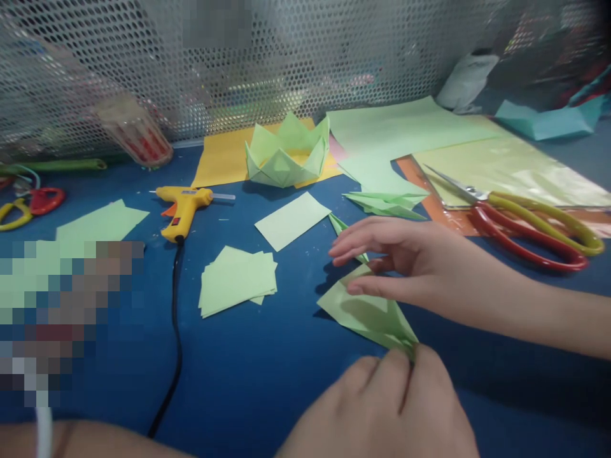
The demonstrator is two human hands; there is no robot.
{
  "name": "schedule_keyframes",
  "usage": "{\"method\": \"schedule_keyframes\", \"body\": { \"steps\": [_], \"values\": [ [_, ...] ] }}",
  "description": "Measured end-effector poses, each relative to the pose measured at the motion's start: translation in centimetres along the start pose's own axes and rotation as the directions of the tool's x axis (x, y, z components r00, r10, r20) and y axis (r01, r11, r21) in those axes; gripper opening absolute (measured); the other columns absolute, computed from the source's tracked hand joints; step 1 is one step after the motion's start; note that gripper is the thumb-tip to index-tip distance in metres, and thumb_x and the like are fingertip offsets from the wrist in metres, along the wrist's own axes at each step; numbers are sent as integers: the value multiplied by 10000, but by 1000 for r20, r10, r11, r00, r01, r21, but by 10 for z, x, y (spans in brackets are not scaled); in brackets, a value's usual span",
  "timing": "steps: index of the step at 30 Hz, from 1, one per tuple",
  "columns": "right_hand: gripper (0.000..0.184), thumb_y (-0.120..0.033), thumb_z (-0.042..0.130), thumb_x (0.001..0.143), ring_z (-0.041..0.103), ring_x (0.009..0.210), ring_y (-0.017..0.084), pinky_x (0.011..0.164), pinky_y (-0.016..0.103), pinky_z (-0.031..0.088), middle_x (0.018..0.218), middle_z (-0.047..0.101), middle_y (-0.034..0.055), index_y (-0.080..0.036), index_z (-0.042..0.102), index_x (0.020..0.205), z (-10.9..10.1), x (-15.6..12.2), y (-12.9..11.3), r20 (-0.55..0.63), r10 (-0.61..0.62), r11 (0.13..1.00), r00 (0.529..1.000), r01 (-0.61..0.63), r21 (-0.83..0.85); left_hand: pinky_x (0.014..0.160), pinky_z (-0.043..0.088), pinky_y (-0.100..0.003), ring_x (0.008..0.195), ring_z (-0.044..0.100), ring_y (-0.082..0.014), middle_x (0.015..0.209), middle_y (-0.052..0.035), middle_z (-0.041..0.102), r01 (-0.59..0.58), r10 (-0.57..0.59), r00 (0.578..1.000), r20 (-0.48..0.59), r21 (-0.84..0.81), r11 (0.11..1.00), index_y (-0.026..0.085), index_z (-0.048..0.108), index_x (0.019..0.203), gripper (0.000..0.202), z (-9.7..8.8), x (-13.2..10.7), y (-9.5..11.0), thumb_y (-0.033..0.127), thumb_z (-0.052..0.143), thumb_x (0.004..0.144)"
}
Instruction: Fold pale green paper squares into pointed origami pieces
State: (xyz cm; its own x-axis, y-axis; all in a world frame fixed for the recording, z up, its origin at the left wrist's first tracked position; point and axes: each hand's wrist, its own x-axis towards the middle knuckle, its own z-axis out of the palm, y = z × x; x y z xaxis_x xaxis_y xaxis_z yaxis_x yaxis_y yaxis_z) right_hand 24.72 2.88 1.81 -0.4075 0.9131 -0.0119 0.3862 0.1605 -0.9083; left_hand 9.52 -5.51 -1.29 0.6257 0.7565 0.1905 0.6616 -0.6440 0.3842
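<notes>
A folded light-green paper piece point(367, 315) lies on the blue table point(267, 369) in front of me. My left hand point(386, 407) is at the bottom centre, its fingers closed in a pinch on the piece's near pointed corner. My right hand point(410, 261) reaches in from the right with its fingers stretched out over the piece's far edge. Its lowest digit rests flat on the paper. A thin green folded strip point(340, 224) pokes out from under the right fingers.
A stack of green paper squares point(237, 280), a single green sheet point(292, 220), a yellow glue gun point(182, 208) with a black cord, a green paper crown point(286, 158) on yellow paper, red-yellow scissors point(529, 222) on large sheets, and a perforated metal wall point(305, 57) behind.
</notes>
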Motion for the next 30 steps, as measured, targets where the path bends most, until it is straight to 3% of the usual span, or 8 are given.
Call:
{"method": "schedule_keyframes", "body": {
  "steps": [1,3,7,13,17,25,27,30],
  "values": [
    [265,-362,698,774,657,971,190,771,287,603,1122,639,74,-207,678,987,0,0,1,-6,22,999,1000,-21,40,500,482,-234,601,609,-159,742,-34,644,-3,7,997,-76,52,999,139,639,983,261,2,0,-3,145,388,911],
    [313,-387,729,730,671,906,199,740,310,616,1068,654,80,-195,679,972,-1,0,2,-12,82,995,997,-82,50,508,471,-196,635,603,-139,815,-44,663,-271,278,957,-86,94,958,97,640,1064,306,3,2,-10,105,386,892],
    [287,-365,681,742,679,805,199,721,358,614,975,688,64,-217,692,988,-10,-1,3,-62,128,973,990,-137,-188,717,478,-222,843,594,-162,983,-65,691,-398,456,869,-191,276,875,84,680,1018,283,-1,5,-21,90,424,899],
    [251,-344,648,774,682,791,169,716,318,608,958,700,39,-228,685,993,-11,-5,4,-56,85,972,995,-95,-214,880,420,-258,1011,570,-179,1074,-59,684,-344,398,895,-198,259,903,113,680,1081,403,-3,3,-22,140,296,964],
    [228,-290,644,792,675,741,140,657,255,590,924,707,39,-205,694,998,-6,-7,5,-83,-5,973,996,-15,-229,953,396,-319,1078,537,-198,1139,-57,661,-400,442,892,-93,293,868,138,655,1147,446,-7,3,-25,303,267,1001],
    [182,-214,595,861,662,752,110,663,206,558,887,700,39,-177,691,1012,-8,-7,22,-1,-303,904,953,287,-317,927,438,-387,1083,532,-247,1217,-57,635,-419,450,891,-61,269,867,132,598,1237,529,-11,2,-31,510,355,957],
    [256,-213,597,868,660,747,104,683,203,561,865,700,25,-180,652,1115,-8,-6,26,8,-327,902,945,315,-295,919,448,-384,1086,531,-250,1202,-55,641,-418,450,891,-57,279,865,131,596,1238,536,-11,2,-31,521,360,956],
    [127,-219,584,882,664,746,114,668,208,555,839,698,24,-186,646,987,-10,-6,28,65,-349,889,935,353,-293,942,438,-382,1100,530,-257,1201,-67,638,-419,446,894,-36,285,862,128,584,1253,546,-12,1,-30,534,385,947]
  ]
}}
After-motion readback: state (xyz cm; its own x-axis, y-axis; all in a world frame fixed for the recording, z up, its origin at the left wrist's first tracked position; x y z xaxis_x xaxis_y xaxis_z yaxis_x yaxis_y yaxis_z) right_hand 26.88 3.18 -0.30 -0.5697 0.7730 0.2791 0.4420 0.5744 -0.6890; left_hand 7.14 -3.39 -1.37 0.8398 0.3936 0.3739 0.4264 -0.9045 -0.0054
